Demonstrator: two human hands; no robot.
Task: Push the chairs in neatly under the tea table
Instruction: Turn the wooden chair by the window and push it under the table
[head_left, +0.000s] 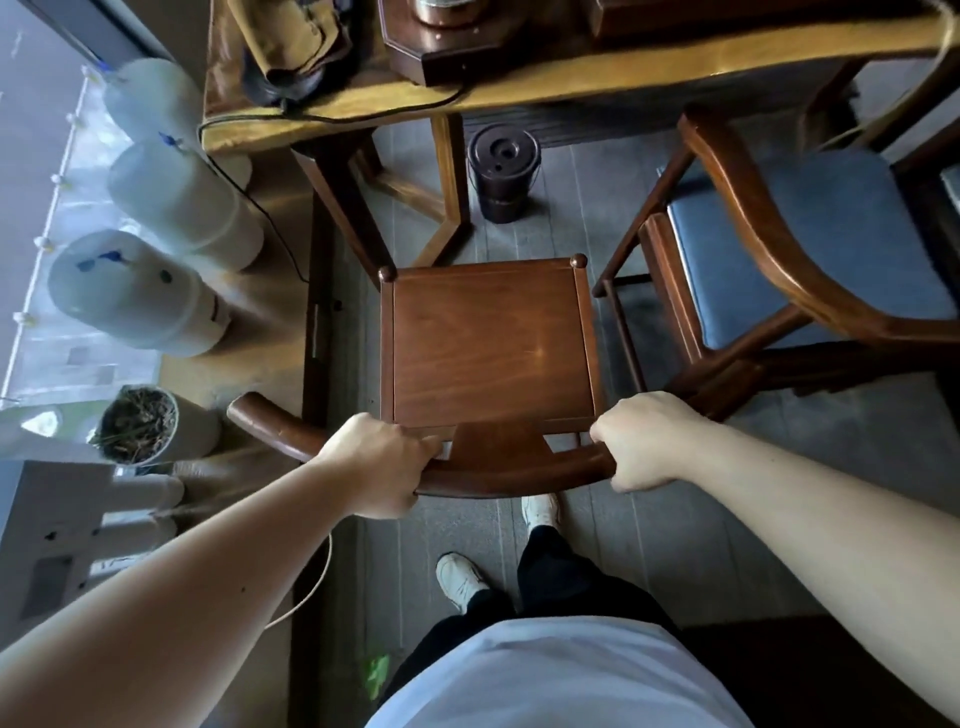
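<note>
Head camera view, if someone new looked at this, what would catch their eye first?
First, the two hands, left hand and right hand, gripping the curved back rail of a wooden chair at centre, its bare seat facing the tea table above. Next, the blue-cushioned chair to the right, standing at an angle. Then the pale water jugs lined up at the left by the window.

Ahead of the wooden chair (488, 343), open floor (571, 208) runs under the tabletop (519, 88). The table leg (348, 202) crowds its front-left corner, a dark lidded bucket (503, 174) stands ahead, and the cushioned armchair (800, 244) sits just beside its right.
</note>
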